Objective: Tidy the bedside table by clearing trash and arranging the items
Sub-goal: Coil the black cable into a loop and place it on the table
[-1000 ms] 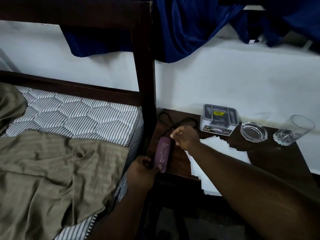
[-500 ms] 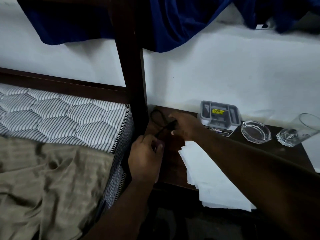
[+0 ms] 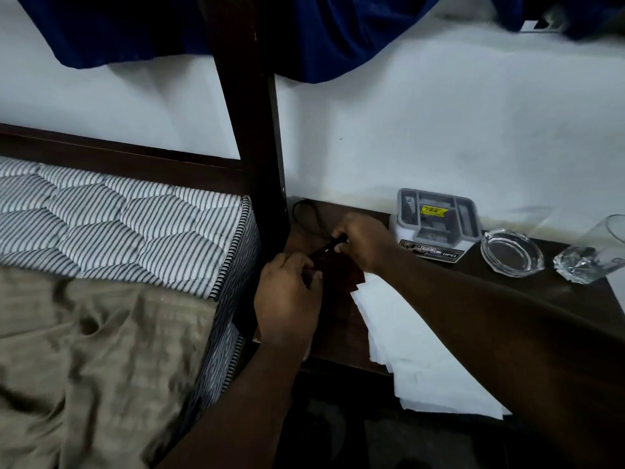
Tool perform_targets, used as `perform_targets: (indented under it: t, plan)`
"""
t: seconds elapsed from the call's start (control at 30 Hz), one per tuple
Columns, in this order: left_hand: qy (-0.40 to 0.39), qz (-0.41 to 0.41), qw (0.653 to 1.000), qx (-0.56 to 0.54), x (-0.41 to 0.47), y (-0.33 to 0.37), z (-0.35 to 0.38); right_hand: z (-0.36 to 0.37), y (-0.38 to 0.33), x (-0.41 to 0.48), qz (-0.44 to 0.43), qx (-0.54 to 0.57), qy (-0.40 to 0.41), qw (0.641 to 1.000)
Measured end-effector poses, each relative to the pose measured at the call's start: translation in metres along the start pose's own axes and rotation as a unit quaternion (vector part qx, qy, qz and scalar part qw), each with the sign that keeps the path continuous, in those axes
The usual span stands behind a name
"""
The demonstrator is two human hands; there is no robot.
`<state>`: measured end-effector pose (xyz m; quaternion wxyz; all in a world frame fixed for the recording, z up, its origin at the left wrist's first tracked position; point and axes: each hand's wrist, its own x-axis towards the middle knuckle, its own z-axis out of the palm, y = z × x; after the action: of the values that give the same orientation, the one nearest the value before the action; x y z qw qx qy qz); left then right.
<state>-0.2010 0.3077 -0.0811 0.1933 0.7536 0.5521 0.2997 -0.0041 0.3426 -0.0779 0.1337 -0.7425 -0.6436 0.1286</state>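
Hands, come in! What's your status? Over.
Left hand, right hand: both pinch black cable. Cable at bedside table's back corner. White papers under right forearm.

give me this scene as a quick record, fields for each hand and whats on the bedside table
left hand: grips near end of black cable
right hand: pinches same cable
table: dark wood, beside mattress
on table: white papers, grey box, glass ashtray, drinking glass
papers: overhang front edge
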Motion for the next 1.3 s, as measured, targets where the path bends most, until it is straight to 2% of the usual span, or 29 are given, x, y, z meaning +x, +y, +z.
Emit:
perform_targets:
  t: [0.23, 0.5, 0.63, 0.77, 0.83, 1.03, 1.3]
  plan:
    - [0.012, 0.011, 1.0, 0.006, 0.002, 0.002, -0.002, -0.012, -0.003, -0.007, -0.009, 0.029, 0.071, 0.997]
    - [-0.005, 0.041, 0.999, 0.017, -0.009, 0.023, -0.017, -0.071, -0.021, -0.029, -0.011, 0.092, 0.122, 0.988]
    - [0.042, 0.126, 0.991, 0.032, -0.02, 0.045, -0.032, -0.105, -0.037, -0.056, -0.031, 0.105, 0.15, 0.983]
    - [0.115, 0.245, 0.962, 0.014, -0.029, 0.081, -0.062, -0.136, -0.053, -0.091, -0.029, 0.092, 0.158, 0.983]
    - [0.122, 0.279, 0.953, 0.006, -0.032, 0.101, -0.08, -0.151, -0.06, -0.112, -0.029, 0.074, 0.153, 0.985]
    - [0.071, 0.34, 0.937, 0.042, -0.042, 0.165, -0.138, -0.201, -0.068, -0.193, -0.03, 0.041, 0.147, 0.988]
    - [0.001, 0.453, 0.876, 0.164, -0.078, 0.22, -0.169, -0.256, -0.07, -0.308, -0.008, 0.028, 0.173, 0.985]
